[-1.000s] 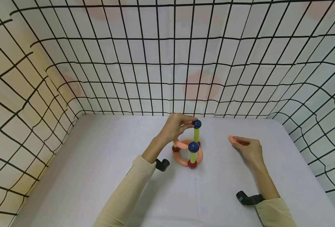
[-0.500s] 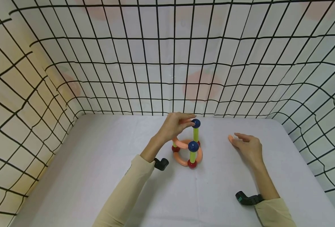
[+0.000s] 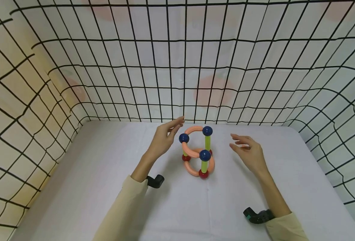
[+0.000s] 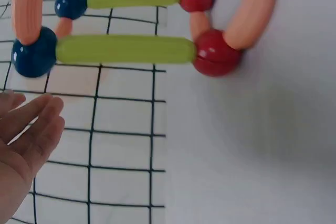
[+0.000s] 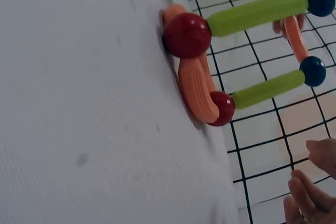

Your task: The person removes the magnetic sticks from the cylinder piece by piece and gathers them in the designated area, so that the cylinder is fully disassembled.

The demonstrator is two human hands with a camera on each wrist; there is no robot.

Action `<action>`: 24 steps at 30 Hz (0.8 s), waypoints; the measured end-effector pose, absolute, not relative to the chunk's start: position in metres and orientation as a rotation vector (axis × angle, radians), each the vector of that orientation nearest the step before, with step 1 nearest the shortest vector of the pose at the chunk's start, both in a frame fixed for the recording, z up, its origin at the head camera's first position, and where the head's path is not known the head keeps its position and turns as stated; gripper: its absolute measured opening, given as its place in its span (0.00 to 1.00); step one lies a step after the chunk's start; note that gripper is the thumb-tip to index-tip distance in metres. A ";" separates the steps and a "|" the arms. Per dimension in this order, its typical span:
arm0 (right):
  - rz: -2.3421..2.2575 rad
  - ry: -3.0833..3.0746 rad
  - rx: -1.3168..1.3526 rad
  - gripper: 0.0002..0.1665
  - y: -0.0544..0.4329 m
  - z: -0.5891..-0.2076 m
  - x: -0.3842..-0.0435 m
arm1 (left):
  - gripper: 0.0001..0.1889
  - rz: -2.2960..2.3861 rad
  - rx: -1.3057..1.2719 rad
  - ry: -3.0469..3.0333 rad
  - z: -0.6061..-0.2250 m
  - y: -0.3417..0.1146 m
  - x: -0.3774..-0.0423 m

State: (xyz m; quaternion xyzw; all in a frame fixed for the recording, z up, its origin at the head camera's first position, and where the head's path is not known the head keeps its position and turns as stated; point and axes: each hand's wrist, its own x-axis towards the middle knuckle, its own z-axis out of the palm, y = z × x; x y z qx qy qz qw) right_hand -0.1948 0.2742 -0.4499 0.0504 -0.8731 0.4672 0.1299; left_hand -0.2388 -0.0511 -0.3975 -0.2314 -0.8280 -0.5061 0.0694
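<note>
A toy frame of magnetic rods and balls stands on the white table. Orange curved rods and red balls form its base; green upright rods carry blue balls. On top, two orange curved rods run between the blue balls along the left and back. My left hand hovers just left of the frame, fingers extended, touching nothing. To the right of it hangs my right hand, thumb and fingers apart with nothing visible between them; the right wrist view shows its fingertips beside the frame.
Black wire grid panels rise along the back and both sides of the white table. A black wrist device sits on the right wrist, and another on the left.
My left hand has let go of the rear blue ball and drawn back left. My right hand has moved left toward the frame; the orange curved rod at its fingertips is no longer visible.
</note>
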 end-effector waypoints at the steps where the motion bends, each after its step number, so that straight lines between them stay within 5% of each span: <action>1: 1.363 -2.551 0.194 0.24 0.272 -0.450 -0.194 | 0.22 -1.528 -0.677 -2.499 -0.401 -0.055 -0.236; 12: 1.649 -2.793 0.698 0.25 0.267 -0.474 -0.196 | 0.26 -1.663 -0.542 -2.620 -0.455 -0.068 -0.215; 24: 1.783 -2.859 0.958 0.16 0.244 -0.489 -0.194 | 0.19 -1.549 -0.544 -2.543 -0.470 -0.045 -0.211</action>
